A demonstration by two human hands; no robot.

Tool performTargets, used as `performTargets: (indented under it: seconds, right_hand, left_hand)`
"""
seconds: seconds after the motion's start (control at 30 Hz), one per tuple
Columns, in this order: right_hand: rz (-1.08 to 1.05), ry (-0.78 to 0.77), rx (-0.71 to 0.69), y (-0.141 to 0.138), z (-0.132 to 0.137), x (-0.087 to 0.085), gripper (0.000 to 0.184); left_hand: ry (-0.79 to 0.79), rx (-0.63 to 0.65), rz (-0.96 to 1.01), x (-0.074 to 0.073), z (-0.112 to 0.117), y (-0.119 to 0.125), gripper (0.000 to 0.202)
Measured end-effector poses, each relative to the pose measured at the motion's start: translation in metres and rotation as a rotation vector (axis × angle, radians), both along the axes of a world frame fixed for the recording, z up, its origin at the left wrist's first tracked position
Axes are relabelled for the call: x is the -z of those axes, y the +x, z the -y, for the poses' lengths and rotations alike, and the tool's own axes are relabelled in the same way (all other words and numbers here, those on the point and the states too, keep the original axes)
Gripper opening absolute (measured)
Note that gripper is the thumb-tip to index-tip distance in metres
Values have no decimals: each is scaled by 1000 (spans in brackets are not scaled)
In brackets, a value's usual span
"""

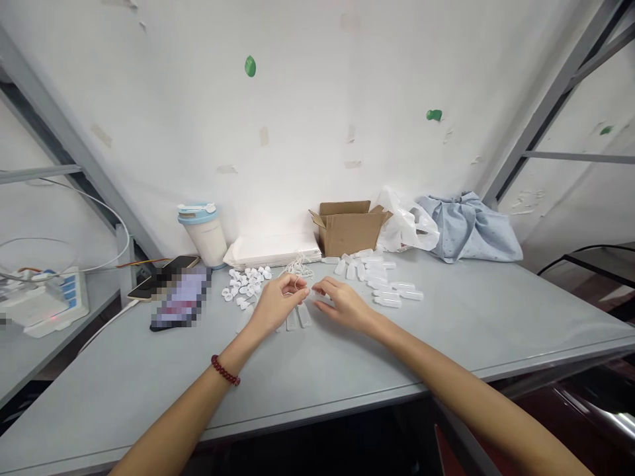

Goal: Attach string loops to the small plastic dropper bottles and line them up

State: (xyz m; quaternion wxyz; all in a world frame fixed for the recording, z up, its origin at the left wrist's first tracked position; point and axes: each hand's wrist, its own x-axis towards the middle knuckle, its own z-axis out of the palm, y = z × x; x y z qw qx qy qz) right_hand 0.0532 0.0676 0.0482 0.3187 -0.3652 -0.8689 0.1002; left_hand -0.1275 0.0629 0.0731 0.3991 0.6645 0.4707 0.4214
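My left hand [278, 301] and right hand [342, 304] meet over the desk [446, 330], fingers pinched on a small clear piece [311, 294] I can't make out. White caps [245, 284] lie left, clear vials [387, 287] right, cardboard box [347, 228] behind.

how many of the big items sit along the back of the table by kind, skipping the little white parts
cup with blue lid: 1
cardboard box: 1
white plastic bag: 1
blue cloth bundle: 1
phone: 2
stack of white flat packs: 1
total: 7
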Motion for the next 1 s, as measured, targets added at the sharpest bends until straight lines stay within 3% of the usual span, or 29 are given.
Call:
performTargets:
  seconds: [0.17, 0.4, 0.63, 0.83, 1.0]
  right_hand:
    - [-63, 1, -30, -1, 0, 0, 16]
    - [-158, 20, -17, -2, 0, 4, 13]
    - [-193, 19, -9, -3, 1, 7, 33]
    - [-120, 60, -46, -3, 1, 5, 32]
    - [-270, -87, 52, -5, 0, 4, 25]
  left_hand:
    - [28, -15, -10, 0, 0, 1, 21]
    - [-77, 18, 85, -7, 1, 2, 21]
    - [-130, 49, 170, -4, 0, 0, 21]
    - [-142, 46, 182, 0, -1, 1, 29]
    - [-95, 42, 151, 3, -1, 4, 37]
